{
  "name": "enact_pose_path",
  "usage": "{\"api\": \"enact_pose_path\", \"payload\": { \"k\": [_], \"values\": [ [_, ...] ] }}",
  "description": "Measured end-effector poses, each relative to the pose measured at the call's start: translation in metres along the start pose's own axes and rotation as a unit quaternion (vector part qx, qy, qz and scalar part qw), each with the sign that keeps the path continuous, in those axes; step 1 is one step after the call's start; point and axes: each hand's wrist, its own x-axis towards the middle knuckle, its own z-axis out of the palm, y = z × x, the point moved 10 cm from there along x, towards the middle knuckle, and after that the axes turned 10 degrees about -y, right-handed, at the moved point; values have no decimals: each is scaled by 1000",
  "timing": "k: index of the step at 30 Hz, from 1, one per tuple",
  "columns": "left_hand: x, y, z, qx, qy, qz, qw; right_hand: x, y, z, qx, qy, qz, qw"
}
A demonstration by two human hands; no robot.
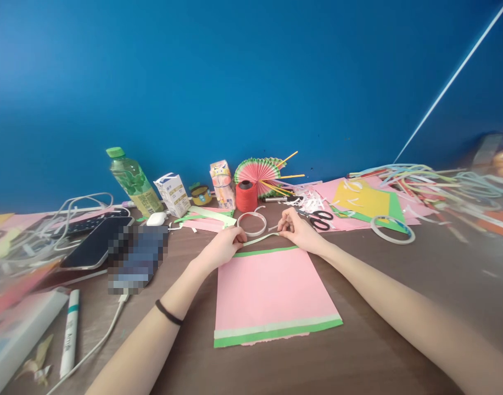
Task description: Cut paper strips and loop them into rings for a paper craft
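A: What's in hand?
B: Both hands pinch a pale green strip (260,239) taut, just above the pink sheet's (272,291) far green-edged side. Left hand (223,247) grips one end, right hand (296,229) the other, fingers closed on it.
A: Next?
B: Prob. lower it straight along that edge; needs even alignment.

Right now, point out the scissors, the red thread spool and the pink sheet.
scissors (322,218), head view, on the black handles.
red thread spool (246,199), head view, on the red side.
pink sheet (272,288), head view, on its bare pink middle.
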Motion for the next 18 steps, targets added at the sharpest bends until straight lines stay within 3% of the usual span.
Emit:
{"api": "enact_pose_path", "payload": {
  "k": [11,18],
  "values": [
    [-1,13,-1,47,39,-5,998,-4,-5,-2,-28,-2,-3,1000],
    [-3,7,2,13,23,-50,998,-3,1,-2,-48,-6,1,999]
  ]
}}
